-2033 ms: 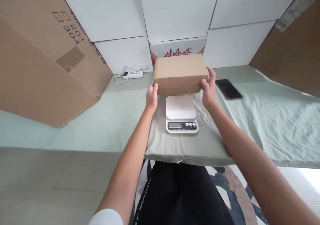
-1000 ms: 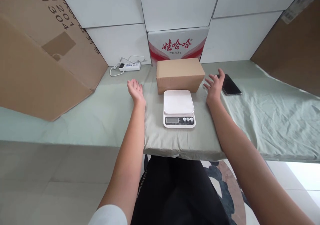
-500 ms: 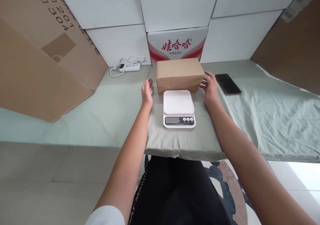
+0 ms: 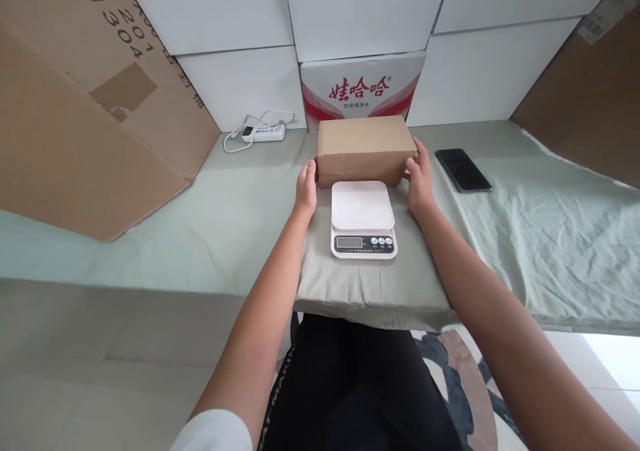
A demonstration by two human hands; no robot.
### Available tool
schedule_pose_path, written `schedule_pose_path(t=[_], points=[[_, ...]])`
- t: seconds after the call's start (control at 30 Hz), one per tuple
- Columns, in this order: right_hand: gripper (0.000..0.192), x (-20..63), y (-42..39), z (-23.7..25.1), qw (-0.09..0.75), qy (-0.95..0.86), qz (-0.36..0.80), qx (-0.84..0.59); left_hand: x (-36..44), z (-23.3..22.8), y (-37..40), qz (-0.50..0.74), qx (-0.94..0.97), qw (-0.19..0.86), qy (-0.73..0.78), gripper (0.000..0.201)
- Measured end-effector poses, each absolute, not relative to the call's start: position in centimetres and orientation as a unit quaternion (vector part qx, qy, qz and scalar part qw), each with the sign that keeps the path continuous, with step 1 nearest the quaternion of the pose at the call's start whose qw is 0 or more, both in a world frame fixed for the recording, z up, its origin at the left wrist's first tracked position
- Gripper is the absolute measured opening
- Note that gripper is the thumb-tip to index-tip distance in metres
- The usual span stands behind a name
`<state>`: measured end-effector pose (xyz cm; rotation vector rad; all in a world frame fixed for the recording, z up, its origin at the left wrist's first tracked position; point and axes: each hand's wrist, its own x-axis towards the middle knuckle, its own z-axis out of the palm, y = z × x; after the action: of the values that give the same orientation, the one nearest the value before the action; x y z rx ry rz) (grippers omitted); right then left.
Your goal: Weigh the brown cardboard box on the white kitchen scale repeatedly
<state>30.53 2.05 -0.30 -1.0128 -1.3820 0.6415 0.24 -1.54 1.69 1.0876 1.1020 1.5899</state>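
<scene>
A closed brown cardboard box (image 4: 367,145) rests on the green cloth, its long side towards me. My left hand (image 4: 306,187) presses against its left end, thumb at the front corner and the other fingers mostly hidden. At the right end, my right hand (image 4: 421,177) has its thumb near the front and its fingers along the side. Between them the two hands grip the box. Just in front of it stands a white kitchen scale (image 4: 363,217) with nothing on its platform; the small display looks blank.
A black phone (image 4: 463,169) lies right of my right hand. Back left is a white power strip (image 4: 265,133) with a loose cable. Behind the box stands a white and red carton (image 4: 363,91). Large cardboard sheets flank the left (image 4: 100,151) and right (image 4: 585,97) of the cloth-covered table (image 4: 250,237).
My left hand has moved in from beside the box to touch its left end. My right hand has closed against the right end. The view has shifted slightly.
</scene>
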Motion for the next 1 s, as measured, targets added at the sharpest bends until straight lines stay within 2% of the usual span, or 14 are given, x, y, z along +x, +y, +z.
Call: schedule_pose_path(t=[0.2,0.5,0.73,1.0], points=[[0.088,30.8,2.4,-0.6,0.598,-0.587,0.286,-0.464,-0.1,1.8,-1.4,0.644,0.417,0.435,0.471,0.075],[0.082,29.3,1.2,0.8,0.594,-0.575,0.327,-0.458,0.0,1.5,-1.8,0.606,0.485,0.439,0.452,0.077],[0.106,27.8,-1.9,3.4,0.635,-0.592,0.282,-0.408,-0.1,2.6,-4.7,0.652,0.505,0.361,0.436,0.082],[0.113,29.1,-8.5,3.2,0.625,-0.648,0.212,-0.379,0.1,3.5,-11.8,0.675,0.539,0.308,0.399,0.083]])
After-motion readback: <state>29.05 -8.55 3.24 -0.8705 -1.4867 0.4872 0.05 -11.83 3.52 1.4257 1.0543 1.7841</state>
